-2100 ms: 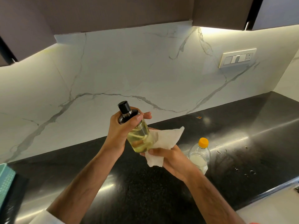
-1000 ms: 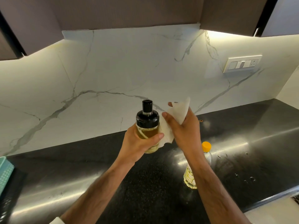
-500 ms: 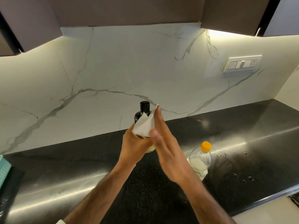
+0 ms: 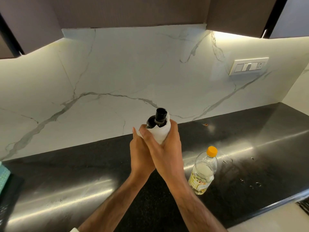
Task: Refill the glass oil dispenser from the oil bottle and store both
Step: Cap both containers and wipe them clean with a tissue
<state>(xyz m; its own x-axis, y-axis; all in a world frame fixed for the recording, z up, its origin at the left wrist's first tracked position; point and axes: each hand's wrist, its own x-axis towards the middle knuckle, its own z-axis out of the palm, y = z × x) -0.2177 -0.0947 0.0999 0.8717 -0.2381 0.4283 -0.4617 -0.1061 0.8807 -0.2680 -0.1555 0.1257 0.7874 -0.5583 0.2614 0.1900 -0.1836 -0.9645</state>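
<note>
The glass oil dispenser with its black cap is held up above the black countertop. Only its cap and neck show. My left hand grips its body from below and behind. My right hand wraps a white paper towel around the dispenser's upper body, fingers curled round it. The clear plastic oil bottle with a yellow cap stands on the counter to the right of my arms, a little oil at its bottom.
A white marble backsplash rises behind the counter, with a switch plate at right. Dark cabinets hang overhead. A teal object sits at the far left edge. Small droplets dot the counter at right.
My right hand, flat against the dispenser half a second ago, has closed the towel round its top. Earlier it wiped the lower body and side.
</note>
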